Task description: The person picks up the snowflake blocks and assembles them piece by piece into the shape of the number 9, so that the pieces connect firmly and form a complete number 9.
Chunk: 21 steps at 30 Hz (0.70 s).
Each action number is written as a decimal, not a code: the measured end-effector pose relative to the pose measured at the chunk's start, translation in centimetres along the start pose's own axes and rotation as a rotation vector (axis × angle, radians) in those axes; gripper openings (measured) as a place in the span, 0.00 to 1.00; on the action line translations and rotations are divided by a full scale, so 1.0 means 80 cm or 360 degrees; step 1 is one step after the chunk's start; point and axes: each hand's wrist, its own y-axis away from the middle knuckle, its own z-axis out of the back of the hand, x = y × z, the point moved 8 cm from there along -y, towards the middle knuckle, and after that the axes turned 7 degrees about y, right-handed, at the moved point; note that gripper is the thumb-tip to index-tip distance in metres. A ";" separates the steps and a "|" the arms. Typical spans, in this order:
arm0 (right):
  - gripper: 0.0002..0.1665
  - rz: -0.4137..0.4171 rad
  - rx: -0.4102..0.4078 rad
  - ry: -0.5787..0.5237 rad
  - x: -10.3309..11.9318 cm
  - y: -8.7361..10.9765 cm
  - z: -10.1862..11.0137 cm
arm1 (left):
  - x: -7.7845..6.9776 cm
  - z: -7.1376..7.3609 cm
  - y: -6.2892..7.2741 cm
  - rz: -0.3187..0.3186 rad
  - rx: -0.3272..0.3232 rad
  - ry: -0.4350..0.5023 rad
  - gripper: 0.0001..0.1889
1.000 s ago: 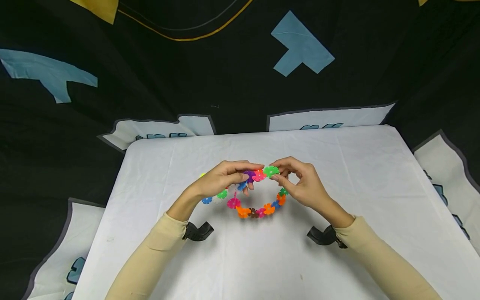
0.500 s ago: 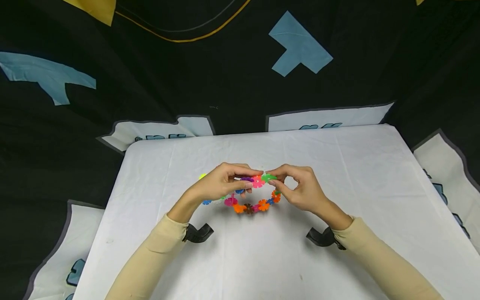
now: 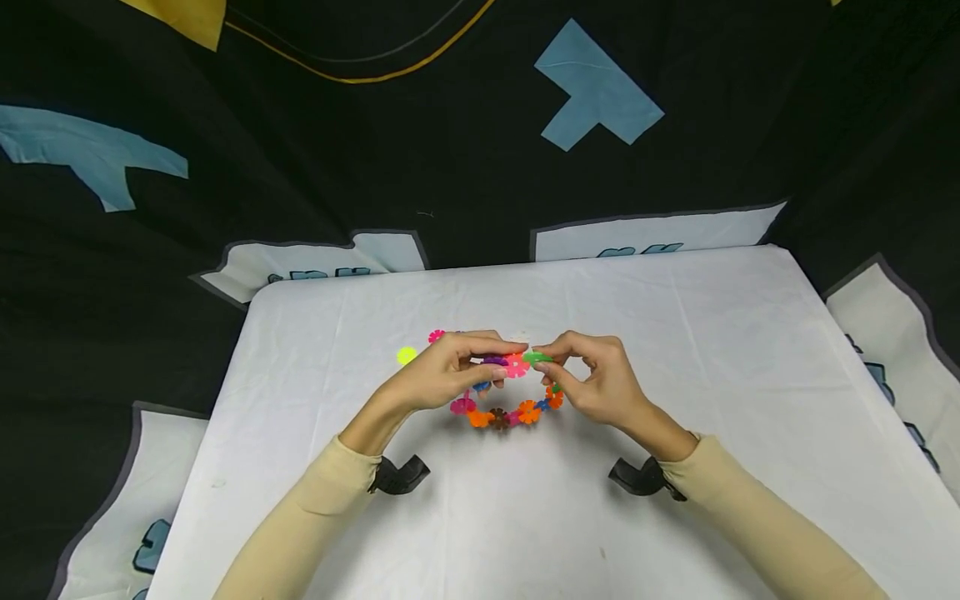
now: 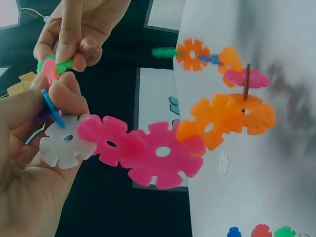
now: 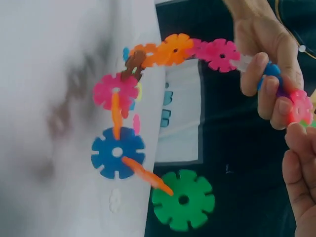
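Observation:
A chain of colourful slotted snowflake discs hangs in a curve between the hands. My left hand (image 3: 442, 367) pinches it near its upper end, around the purple and blue discs, with a coral-pink disc (image 3: 517, 365) just past the fingertips. Between thumb and fingers my right hand (image 3: 600, 379) pinches a light green disc (image 4: 63, 66), seen nearly edge-on in the head view and touching the coral-pink one. Whether their slots are joined is hidden by fingers. Magenta (image 4: 163, 150), orange (image 4: 210, 123) and blue (image 5: 117, 153) discs follow along the chain, down to a dark green disc (image 5: 183, 200) at its free end.
Loose discs lie on the white-covered table (image 3: 517, 533): a yellow one (image 3: 407, 356) and a pink one (image 3: 437, 336) beyond the left hand, and a white one (image 4: 224, 163). Black straps (image 3: 401, 475) hang from both wrists. A black curtain (image 3: 465, 167) stands behind.
The right hand has moved slightly down and left, and the light green disc has turned from face-on to nearly edge-on against the coral-pink disc. The chain's lower loop has shifted slightly.

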 end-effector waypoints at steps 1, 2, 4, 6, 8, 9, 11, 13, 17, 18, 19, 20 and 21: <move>0.11 -0.0001 0.0003 0.0002 0.001 -0.001 0.000 | -0.001 0.000 0.000 -0.0002 0.0003 -0.0001 0.20; 0.11 -0.0002 0.0006 0.0000 0.001 -0.001 -0.001 | -0.001 0.000 0.000 -0.0004 0.0006 -0.0004 0.20; 0.11 -0.0006 0.0005 -0.0024 0.001 -0.002 -0.002 | -0.002 -0.001 0.001 -0.0006 0.0007 -0.0013 0.20; 0.12 -0.0008 0.0002 -0.0037 0.001 -0.003 -0.003 | -0.003 -0.001 0.001 -0.0010 0.0015 -0.0024 0.20; 0.12 0.0000 0.0004 -0.0056 0.000 -0.006 -0.005 | -0.005 0.002 0.001 -0.0008 0.0023 -0.0045 0.21; 0.12 -0.0007 0.0023 -0.0066 -0.001 -0.008 -0.007 | -0.006 0.004 0.002 -0.0001 0.0029 -0.0058 0.21; 0.11 -0.0041 0.0096 -0.0096 -0.007 -0.011 -0.011 | -0.008 0.009 0.005 0.0022 0.0049 -0.0064 0.21; 0.14 -0.0123 0.0188 -0.0116 -0.021 -0.013 -0.014 | -0.008 0.015 0.009 0.0048 0.0056 -0.0042 0.21; 0.23 -0.0408 0.0257 -0.0091 -0.070 -0.014 -0.001 | -0.001 0.032 0.024 0.0061 -0.0017 0.0077 0.20; 0.23 -0.0481 0.0267 -0.0050 -0.084 -0.014 0.004 | 0.001 0.037 0.027 0.0060 -0.0055 0.0096 0.20; 0.22 -0.0553 0.0283 -0.0015 -0.098 -0.013 0.008 | 0.003 0.042 0.031 0.0056 -0.0089 0.0104 0.20; 0.20 -0.0617 0.0306 0.0030 -0.111 -0.012 0.011 | 0.006 0.047 0.033 0.0055 -0.0126 0.0092 0.19; 0.19 -0.0658 0.0348 0.0091 -0.128 -0.008 0.010 | 0.008 0.050 0.035 0.0065 -0.0155 0.0083 0.17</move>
